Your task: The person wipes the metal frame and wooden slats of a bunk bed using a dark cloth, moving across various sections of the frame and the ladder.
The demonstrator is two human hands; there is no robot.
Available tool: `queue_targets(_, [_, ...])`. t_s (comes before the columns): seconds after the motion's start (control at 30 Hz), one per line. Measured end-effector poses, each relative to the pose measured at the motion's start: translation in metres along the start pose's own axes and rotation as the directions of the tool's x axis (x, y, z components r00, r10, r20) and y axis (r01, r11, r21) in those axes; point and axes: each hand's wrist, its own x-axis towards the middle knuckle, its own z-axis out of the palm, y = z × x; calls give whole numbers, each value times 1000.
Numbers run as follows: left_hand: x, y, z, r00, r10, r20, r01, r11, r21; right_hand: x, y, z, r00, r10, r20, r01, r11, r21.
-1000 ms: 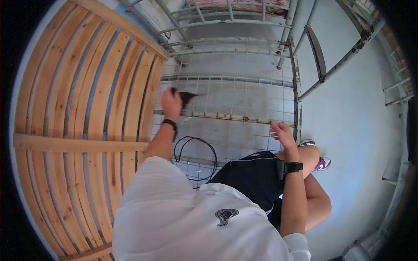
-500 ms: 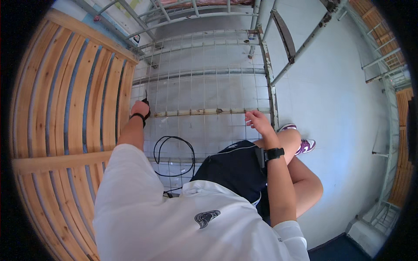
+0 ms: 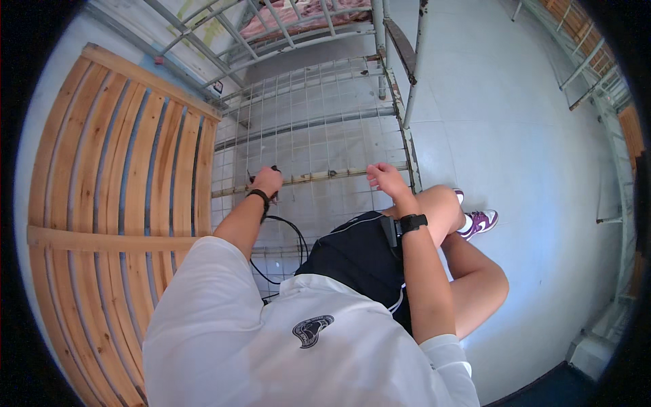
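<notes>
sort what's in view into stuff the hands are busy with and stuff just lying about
Seemingly in use:
- small dark thing, gripped by the left hand
- metal mesh bed base, below both hands; the right hand looks empty

Apparently just lying about:
- black cable, untouched
- slatted wooden panel, at left
- pink bedding, beyond

I count hands, 2: left hand (image 3: 266, 180), right hand (image 3: 386, 180). Dark item (image 3: 274, 168) in the left: 1. Wristbands (image 3: 413, 222), 2, one per arm. Shoes (image 3: 483, 222), 2, one partly hidden. White shirt (image 3: 210, 298), 1; emblem (image 3: 313, 331) on it, 1. Shorts (image 3: 359, 254), 1 pair. Black cable (image 3: 300, 239), apparently 1. Near me: mesh base (image 3: 409, 150), 1; large slatted panel (image 3: 108, 239), 1
</notes>
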Motion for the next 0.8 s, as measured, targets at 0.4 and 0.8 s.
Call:
queue_targets(0.4, [-38, 49, 20, 929, 363, 68, -368, 927, 74, 13, 7, 0, 998, -56, 13, 56, 998, 22])
queue_targets(0.8, [102, 245, -106, 663, 702, 259, -651, 712, -263, 0, -14, -5, 991, -121, -54, 103, 959, -263])
